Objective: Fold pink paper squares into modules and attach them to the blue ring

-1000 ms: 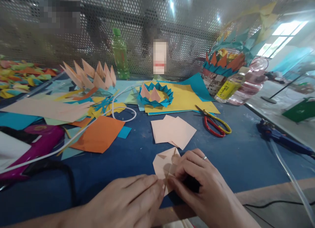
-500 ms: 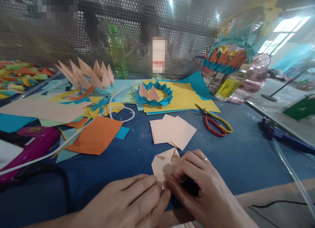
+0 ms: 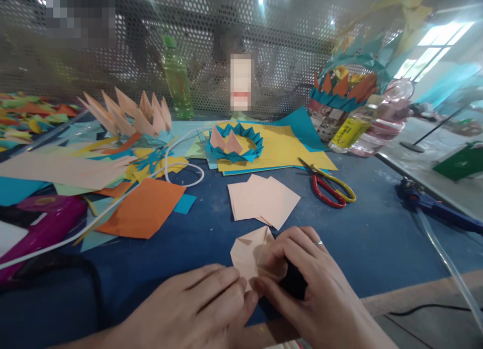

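A pale pink folded paper (image 3: 247, 253) lies on the blue table near its front edge, creased and with its top corners folded in. My right hand (image 3: 302, 273), with a ring on one finger, pinches the paper's right side between thumb and fingers, and a flap there is partly raised. My left hand (image 3: 204, 303) holds the lower left of the paper, its fingers pressed together and thumb close to the right thumb. Just beyond the hands lies a small stack of pale pink paper squares (image 3: 264, 198).
Scissors (image 3: 328, 188) lie to the right, with a blue glue gun (image 3: 437, 205) farther over. A blue paper ring (image 3: 251, 150) with pink points rests on yellow sheets (image 3: 290, 143). Orange paper (image 3: 145, 208), a white cable (image 3: 101, 215) and a magenta tool (image 3: 56, 218) are left.
The fingers of my right hand have shifted slightly to the right, and the paper's right flap now shows lifted beneath them. My left hand stays nearly in place.
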`<act>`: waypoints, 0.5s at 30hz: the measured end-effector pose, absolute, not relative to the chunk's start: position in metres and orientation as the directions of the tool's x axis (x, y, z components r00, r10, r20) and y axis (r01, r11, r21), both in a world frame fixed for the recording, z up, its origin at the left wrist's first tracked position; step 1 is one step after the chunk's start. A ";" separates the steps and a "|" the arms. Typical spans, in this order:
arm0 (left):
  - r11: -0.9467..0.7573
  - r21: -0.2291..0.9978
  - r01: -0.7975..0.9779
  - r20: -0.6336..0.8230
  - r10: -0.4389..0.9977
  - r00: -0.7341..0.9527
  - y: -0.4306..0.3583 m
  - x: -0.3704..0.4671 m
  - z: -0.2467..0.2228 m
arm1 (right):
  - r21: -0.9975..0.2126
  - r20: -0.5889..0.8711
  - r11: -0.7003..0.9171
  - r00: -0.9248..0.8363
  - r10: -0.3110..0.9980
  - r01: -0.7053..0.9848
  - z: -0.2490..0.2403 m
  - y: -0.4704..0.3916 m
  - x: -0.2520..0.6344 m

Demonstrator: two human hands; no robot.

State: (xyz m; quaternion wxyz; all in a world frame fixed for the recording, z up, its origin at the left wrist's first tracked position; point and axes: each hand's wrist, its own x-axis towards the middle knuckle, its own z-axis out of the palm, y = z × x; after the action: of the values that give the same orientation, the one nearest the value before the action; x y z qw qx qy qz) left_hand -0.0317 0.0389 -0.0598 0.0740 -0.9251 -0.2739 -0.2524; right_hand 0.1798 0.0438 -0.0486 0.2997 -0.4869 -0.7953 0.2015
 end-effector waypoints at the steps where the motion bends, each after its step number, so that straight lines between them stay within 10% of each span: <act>1: -0.840 -0.004 0.543 0.500 0.469 0.729 0.039 -0.032 -0.059 | -0.612 0.281 0.438 -0.336 0.899 0.659 -0.049 0.044 0.180; 15: -0.916 -0.001 0.402 0.556 0.334 0.762 0.049 -0.037 -0.061 | -0.628 0.220 0.383 -0.317 0.922 0.678 -0.051 0.042 0.189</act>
State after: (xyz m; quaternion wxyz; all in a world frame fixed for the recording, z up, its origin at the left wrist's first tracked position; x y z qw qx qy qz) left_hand -0.0372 0.0491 -0.0609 0.0601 -0.9366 -0.1963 -0.2840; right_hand 0.1887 0.0425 -0.0515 0.2825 -0.5114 -0.7822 0.2166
